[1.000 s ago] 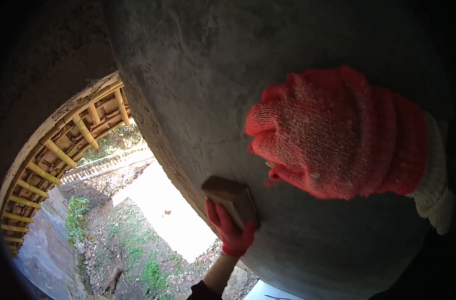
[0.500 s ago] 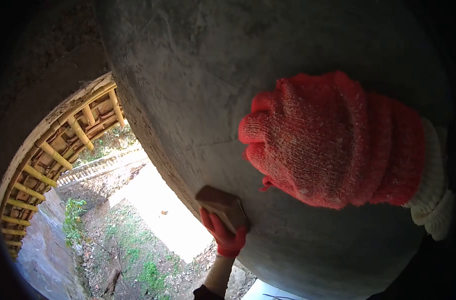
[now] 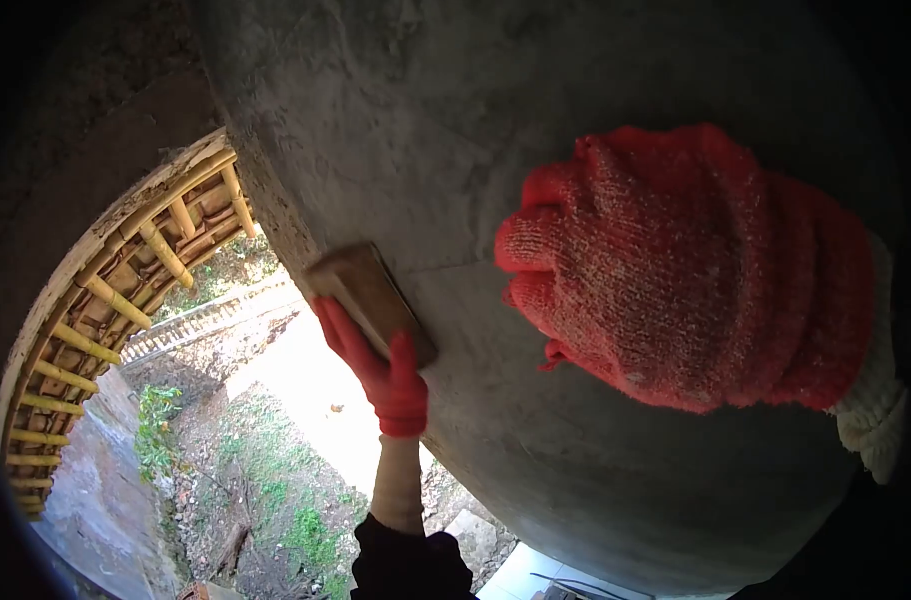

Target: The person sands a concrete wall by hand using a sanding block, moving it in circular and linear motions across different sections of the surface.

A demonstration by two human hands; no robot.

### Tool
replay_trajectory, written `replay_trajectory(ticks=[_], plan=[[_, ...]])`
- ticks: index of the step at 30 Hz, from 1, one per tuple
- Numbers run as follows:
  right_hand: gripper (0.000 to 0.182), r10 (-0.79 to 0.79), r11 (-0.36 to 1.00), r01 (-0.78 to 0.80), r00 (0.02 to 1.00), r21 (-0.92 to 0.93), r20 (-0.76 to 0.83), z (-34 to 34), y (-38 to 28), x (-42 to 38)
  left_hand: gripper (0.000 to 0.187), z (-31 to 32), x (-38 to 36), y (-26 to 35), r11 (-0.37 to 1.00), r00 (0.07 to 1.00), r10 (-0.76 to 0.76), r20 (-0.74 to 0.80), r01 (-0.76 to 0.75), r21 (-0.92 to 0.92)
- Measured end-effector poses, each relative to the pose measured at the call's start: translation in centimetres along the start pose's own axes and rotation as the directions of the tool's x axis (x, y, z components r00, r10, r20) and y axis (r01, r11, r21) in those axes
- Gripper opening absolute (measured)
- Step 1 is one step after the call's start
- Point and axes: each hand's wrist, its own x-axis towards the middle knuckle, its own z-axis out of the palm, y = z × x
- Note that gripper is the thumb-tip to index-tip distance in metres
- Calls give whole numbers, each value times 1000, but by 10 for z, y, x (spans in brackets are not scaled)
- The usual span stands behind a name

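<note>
My left hand (image 3: 383, 378), in a red glove, grips a brown rectangular block (image 3: 367, 292) with its thumb on one side and its fingers along the other. The block lies against the grey wall surface (image 3: 535, 470), close to the edge of the opening. Large and near the camera, my right hand (image 3: 665, 285) is in a worn red knit glove, its back towards me and its fingers curled in. Whatever it holds, if anything, is hidden behind the glove, in front of the same wall.
At the left, an opening shows a tiled roof edge with bamboo poles (image 3: 115, 300). Beyond and below lie sunlit ground with grass (image 3: 310, 535), a leafy plant (image 3: 155, 430) and a weathered wall (image 3: 100, 490). A pale surface (image 3: 520, 575) shows at the bottom.
My left hand has slid the block up and left along the wall edge, and more of its forearm shows. My right hand sits slightly farther right, still curled.
</note>
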Motion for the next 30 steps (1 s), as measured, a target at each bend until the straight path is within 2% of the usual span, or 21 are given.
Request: replay_trajectory(ticks=[3, 4, 5, 7, 8, 9, 13, 15, 16, 18, 19, 22, 25, 27, 28, 30], plan=[[22, 0, 1000, 0, 1000, -3, 23, -2, 1, 2, 95, -4, -146, -34, 996, 990, 58, 129, -65, 55], [22, 1, 1000, -1, 1000, -6, 28, -4, 2, 3, 97, -6, -179, -41, 996, 985, 65, 160, -73, 48], [22, -1, 1000, 1, 1000, -4, 29, -5, 2, 3, 97, -11, -182, -40, 995, 985, 74, 158, -83, 50], [22, -2, 1000, 2, 999, 1, 43, -7, 3, 3, 95, -11, -169, -27, 999, 982, 14, 189, -21, 38], [22, 0, 1000, 0, 998, 7, 56, -7, 3, 3, 94, -8, -149, -32, 998, 987, 30, 157, -38, 54], [22, 2, 1000, -3, 998, 14, 68, -8, 2, 2, 94, -7, -114, -25, 997, 990, 5, 142, -16, 74], [22, 4, 999, -8, 997, 49, 81, -6, 0, -2, 81, 0, 63, 10, 991, 990, 135, -25, -136, -14], [22, 109, 994, -109, 994, -4, 3, 10, -9, -9, 75, 2, 119, 27, 983, 990, 117, -77, -126, -131], [22, 106, 994, -106, 994, -5, -6, 15, -8, -9, 75, 2, 122, 27, 983, 989, 122, -80, -132, -124], [22, 115, 991, -104, 986, 88, -125, 22, -8, -11, 71, 7, 121, 27, 985, 984, 123, -128, -137, -109], [22, 117, 990, -105, 984, 91, -133, 24, -9, -12, 74, 7, 101, 22, 991, 986, 120, -113, -126, -44], [23, 80, 996, -76, 990, 42, -117, 25, -4, -13, 85, 3, -11, -4, 992, 994, 106, -5, -105, 65], [24, 1, 1000, -3, 992, -14, -123, 21, -3, -11, 90, -7, -123, -29, 995, 987, 79, 141, -86, 42], [25, 6, 980, -24, 996, -199, -88, 12, -9, -10, 91, -10, -95, -28, 990, 981, 129, 143, -137, 45], [25, 3, 977, -22, 996, -211, -88, 16, -7, -9, 91, -10, -72, -27, 983, 975, 167, 147, -176, 48], [26, 2, 987, -20, 993, -160, -115, 28, -4, -6, 88, -10, 30, -12, 965, 964, 248, 99, -255, 66]])
